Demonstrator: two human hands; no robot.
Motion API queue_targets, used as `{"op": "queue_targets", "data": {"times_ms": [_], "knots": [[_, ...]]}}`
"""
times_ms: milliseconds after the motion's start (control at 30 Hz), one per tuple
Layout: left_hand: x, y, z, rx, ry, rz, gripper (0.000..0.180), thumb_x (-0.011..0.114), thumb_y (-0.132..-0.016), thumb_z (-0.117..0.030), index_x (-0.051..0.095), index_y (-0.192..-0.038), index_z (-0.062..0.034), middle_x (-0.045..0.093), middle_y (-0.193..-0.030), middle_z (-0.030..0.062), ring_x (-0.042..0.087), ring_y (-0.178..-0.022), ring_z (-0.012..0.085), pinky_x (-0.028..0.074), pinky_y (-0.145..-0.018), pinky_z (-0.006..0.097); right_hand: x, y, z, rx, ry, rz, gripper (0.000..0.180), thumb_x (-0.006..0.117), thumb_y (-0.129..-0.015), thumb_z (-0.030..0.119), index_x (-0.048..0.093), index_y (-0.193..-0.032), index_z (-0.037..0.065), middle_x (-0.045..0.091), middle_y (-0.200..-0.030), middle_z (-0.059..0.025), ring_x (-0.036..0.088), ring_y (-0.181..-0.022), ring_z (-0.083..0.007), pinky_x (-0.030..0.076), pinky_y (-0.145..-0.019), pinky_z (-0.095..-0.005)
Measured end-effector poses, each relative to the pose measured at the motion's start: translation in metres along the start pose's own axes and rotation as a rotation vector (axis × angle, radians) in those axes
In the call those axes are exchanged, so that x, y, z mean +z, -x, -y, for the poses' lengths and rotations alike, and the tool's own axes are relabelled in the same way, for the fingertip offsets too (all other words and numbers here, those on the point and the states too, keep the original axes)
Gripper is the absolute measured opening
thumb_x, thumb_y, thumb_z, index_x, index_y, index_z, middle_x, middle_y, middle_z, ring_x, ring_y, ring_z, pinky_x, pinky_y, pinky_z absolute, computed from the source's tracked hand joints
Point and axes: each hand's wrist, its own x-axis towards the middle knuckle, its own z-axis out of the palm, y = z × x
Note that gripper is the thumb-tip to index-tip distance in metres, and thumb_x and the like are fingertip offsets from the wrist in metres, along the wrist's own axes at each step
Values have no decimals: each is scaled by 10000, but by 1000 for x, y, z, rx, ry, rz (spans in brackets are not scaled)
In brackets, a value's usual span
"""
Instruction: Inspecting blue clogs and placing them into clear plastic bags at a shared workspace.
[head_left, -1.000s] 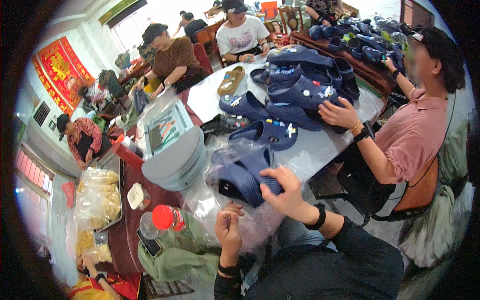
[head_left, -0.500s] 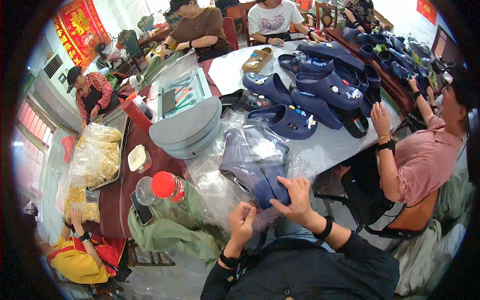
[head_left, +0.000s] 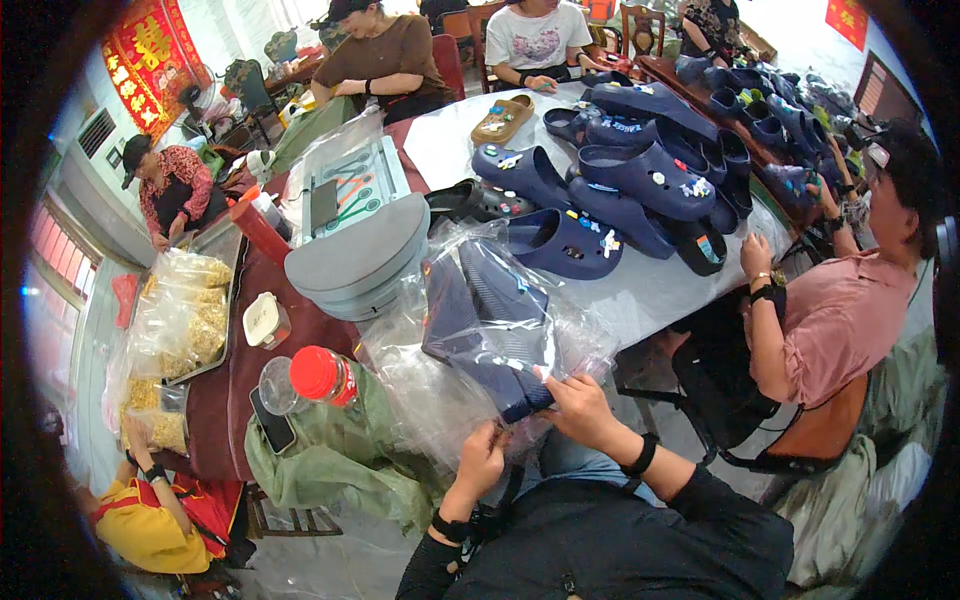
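Note:
A clear plastic bag with a pair of navy clogs inside lies at the near edge of the white table, right in front of me. My left hand is closed, pinching the near edge of the bag. Just to the right, the fingers of my right hand are closed on the same edge, by the end of the bagged clogs. Beyond the bag, loose navy clogs with small charms are heaped on the table. A brown clog sits behind them, and a dark clog is at their left.
Left of the bag stand stacked grey half-round pieces, a red-lidded jar, a phone and green cloth. A co-worker in pink sits close on my right. Bags of yellow bits fill a tray at far left.
My left hand has come up to the bag's edge beside my right hand, which has shifted slightly and closed on it. The bagged clogs have turned a little. The whole view has shifted slightly.

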Motion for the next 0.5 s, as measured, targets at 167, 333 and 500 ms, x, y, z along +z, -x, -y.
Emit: {"op": "queue_targets", "data": {"times_ms": [167,333,500], "knots": [[-5,1,3,-66,-17,-76,62,579,-860,-34,579,-876,27,635,-783,149,568,-659,202,452,-625,321,12,-4,8,43,-5,-71,840,769,-644,230,405,-1380,54,569,-693,-51,556,-664,-223,412,-707,-358],[-7,8,15,-159,33,-88,68,572,-865,-42,556,-853,23,633,-746,152,609,-673,206,467,-613,321,19,-4,10,94,-19,-97,821,761,-654,208,411,-1384,73,561,-660,-46,546,-642,-224,402,-683,-356],[0,0,-2,-302,110,-18,96,572,-873,-79,567,-862,16,624,-743,158,607,-690,248,469,-644,350,17,1,0,293,-76,-46,787,757,-673,211,424,-1378,97,584,-819,-97,562,-730,-242,402,-720,-375]]}}
